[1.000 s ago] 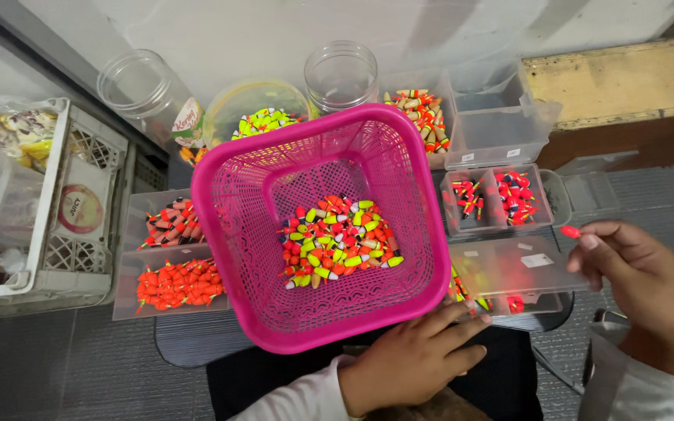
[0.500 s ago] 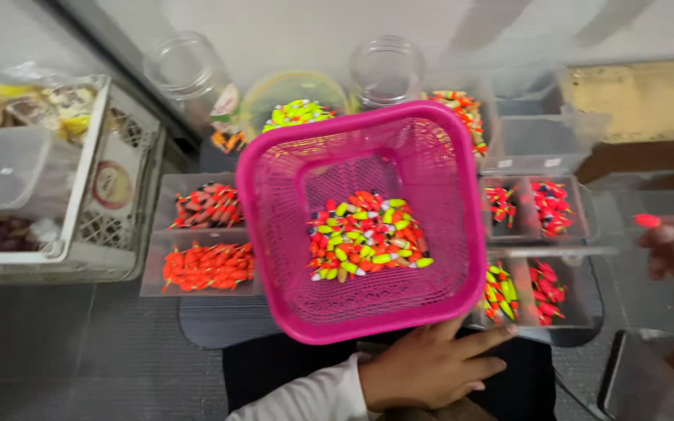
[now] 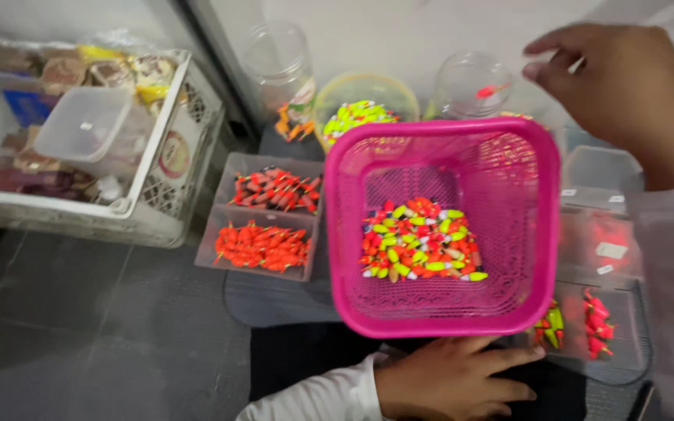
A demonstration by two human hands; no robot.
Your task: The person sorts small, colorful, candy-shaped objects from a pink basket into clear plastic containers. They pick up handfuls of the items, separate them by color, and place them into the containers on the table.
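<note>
Right now your right hand (image 3: pixel 626 90) is up over the clear jar (image 3: pixel 471 84) with its fingers loose and holding nothing, and a small red float (image 3: pixel 491 90) sits at the jar's mouth. Your left hand (image 3: pixel 450 378) lies flat and empty just under the pink basket (image 3: pixel 440 226). If your sleeve bumps the jar or you nudge the basket, floats could spill onto the floor.
</note>
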